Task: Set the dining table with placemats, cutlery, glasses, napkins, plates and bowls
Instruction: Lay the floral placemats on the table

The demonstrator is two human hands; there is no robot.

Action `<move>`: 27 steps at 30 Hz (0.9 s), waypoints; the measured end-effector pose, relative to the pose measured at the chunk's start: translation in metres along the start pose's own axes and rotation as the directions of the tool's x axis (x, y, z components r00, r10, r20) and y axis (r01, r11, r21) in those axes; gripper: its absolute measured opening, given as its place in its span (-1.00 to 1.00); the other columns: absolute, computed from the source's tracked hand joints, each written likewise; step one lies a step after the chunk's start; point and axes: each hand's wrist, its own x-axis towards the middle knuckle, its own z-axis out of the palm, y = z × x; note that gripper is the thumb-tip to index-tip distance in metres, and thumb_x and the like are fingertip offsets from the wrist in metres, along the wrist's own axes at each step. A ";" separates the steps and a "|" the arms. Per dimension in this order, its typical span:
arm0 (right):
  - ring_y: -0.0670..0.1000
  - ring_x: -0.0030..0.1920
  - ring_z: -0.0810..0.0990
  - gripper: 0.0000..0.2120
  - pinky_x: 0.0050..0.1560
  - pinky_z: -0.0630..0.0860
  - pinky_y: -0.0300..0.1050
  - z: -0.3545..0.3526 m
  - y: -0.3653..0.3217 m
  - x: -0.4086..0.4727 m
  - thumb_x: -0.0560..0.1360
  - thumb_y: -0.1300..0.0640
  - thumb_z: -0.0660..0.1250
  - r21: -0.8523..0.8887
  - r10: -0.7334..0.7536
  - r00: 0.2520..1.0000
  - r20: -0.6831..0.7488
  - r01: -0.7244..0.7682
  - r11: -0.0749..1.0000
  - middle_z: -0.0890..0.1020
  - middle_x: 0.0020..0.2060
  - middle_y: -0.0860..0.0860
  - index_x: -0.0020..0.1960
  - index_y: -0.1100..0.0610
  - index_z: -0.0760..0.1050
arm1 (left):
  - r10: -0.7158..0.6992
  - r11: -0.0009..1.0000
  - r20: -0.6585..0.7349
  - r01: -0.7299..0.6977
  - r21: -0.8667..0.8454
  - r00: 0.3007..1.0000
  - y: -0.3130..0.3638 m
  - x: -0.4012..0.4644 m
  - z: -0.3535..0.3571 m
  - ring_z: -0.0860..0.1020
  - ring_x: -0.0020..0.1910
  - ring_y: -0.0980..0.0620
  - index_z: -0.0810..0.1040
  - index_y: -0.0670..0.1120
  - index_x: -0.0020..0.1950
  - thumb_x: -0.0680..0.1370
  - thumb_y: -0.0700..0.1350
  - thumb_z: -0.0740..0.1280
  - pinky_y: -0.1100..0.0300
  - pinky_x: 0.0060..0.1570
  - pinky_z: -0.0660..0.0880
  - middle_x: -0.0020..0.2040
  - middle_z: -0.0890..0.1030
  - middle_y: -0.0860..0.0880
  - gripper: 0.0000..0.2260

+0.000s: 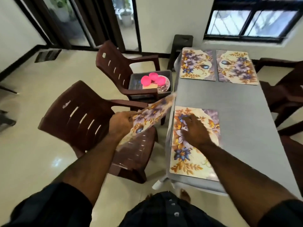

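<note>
Nearest, right hand: the right hand (196,132) rests on the near placemat (195,143), fingers bent down on its printed face; I judge it presses or slides the mat, and whether it pinches it I cannot tell.
Near placemat: it lies flat at the near left corner of the bench (246,112), its long side along the edge.
Left hand: the left hand (120,122) has its grip closed on one end of the held placemat (147,118), out over the near chair (78,115), apart from the bench.
Handling of held placemat: it looks thin, light and half stiff, because it keeps its shape but tilts in the air. The glossy face may be slippery, so a pinch at the short edge seems good, and then both hands to lay it flat.
Tub on far chair: a dark tub (150,82) holds pink cups (151,78), probably light; other contents are unclear.
Far placemats: the far left placemat (197,64) and far right placemat (237,67) lie flat side by side at the far end.
</note>
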 end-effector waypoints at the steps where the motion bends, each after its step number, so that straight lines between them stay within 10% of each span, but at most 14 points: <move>1: 0.34 0.28 0.53 -0.41 0.25 0.51 0.18 -0.008 -0.018 0.010 0.50 0.07 0.46 -0.038 -0.070 0.995 -0.066 0.067 0.997 0.48 0.41 0.24 0.49 0.16 0.44 | 0.084 0.993 0.012 -0.085 0.081 0.996 0.007 0.007 -0.002 0.71 -0.05 -0.01 0.72 0.21 0.20 0.48 0.24 0.38 0.11 -0.01 0.62 -0.03 0.77 0.08 -0.66; 8: 0.19 0.41 0.45 -0.47 0.36 0.33 0.20 -0.061 -0.054 0.047 0.54 0.00 0.34 -0.318 -0.076 0.996 -0.040 0.059 0.946 0.51 0.42 0.08 0.50 0.01 0.39 | 0.388 0.811 0.188 -0.431 0.396 0.902 0.071 0.037 -0.020 0.68 -0.02 -0.09 0.67 0.19 0.26 0.48 0.09 0.41 -0.02 -0.06 0.64 0.01 0.74 0.04 -0.66; 14: 0.15 0.02 0.65 -0.79 0.02 0.53 0.03 -0.129 -0.033 0.059 0.56 -0.04 0.30 -0.159 -0.058 0.988 -0.140 0.036 0.987 0.68 0.02 0.03 0.16 -0.04 0.60 | 0.614 0.632 0.180 -0.615 0.472 0.768 0.144 0.056 -0.040 0.65 0.02 -0.07 0.62 0.17 0.34 0.56 0.11 0.43 0.07 -0.09 0.51 0.09 0.72 0.02 -0.66; 22: 0.25 0.06 0.66 -0.67 0.10 0.62 0.09 -0.188 0.108 0.013 0.62 -0.18 0.24 0.063 0.207 0.953 -0.222 -0.198 0.978 0.70 0.09 0.10 0.24 -0.03 0.57 | 0.633 0.721 -0.112 -0.530 0.446 0.766 0.229 0.050 0.014 0.40 0.43 -0.24 0.41 -0.09 0.51 0.57 0.16 0.21 -0.19 0.36 0.39 0.45 0.45 -0.22 -0.43; 27: 0.33 0.02 0.64 -0.85 -0.02 0.54 0.05 -0.190 0.246 -0.039 0.53 0.05 0.30 0.255 0.437 0.882 -0.176 -0.388 0.886 0.68 0.01 0.24 -0.01 0.12 0.55 | 0.537 0.754 0.067 -0.514 0.408 0.841 0.283 0.014 0.115 0.34 0.50 -0.34 0.31 -0.09 0.60 0.48 0.07 0.49 -0.30 0.41 0.36 0.57 0.33 -0.28 -0.25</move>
